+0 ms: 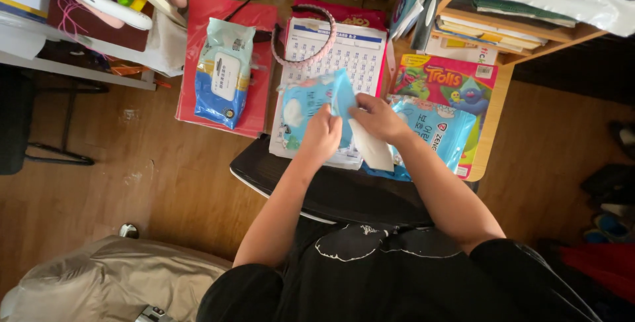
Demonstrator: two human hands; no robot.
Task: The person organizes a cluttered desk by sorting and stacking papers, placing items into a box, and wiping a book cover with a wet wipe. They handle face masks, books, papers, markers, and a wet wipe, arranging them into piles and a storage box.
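Seen from above at a crowded counter [486, 143]: left hand [322, 138] closed around the lower edge of a light-blue soft wipes pack [309, 100], fingers [325, 118] curled over its near side; right hand [378, 118] pinching the pack's lifted blue flap, with a white wipe [372, 144] trailing down beneath the palm. Pack held just above a printed chart sheet [354, 54], directly ahead of both sets of fingers and touching them. Judged light, floppy and somewhat slick in its film wrapper, likely to buckle if squeezed mid-body; best gripped along a sealed edge, as the left hand does, with the flap taken at its free corner. Wipe itself thin, limp, easily torn, best drawn out by a corner. Left of the fingers, well apart, a second blue-and-white wipes pack [223, 74] lying flat on a red folder [254, 31]. Beyond the fingers, a pink headband [305, 47] resting on the chart. Right of the fingers, just beside them, another blue pack [442, 130] overlapping a colourful cartoon book [423, 74]. Near side: a black chair back [344, 193] between the counter and the person's dark shirt.
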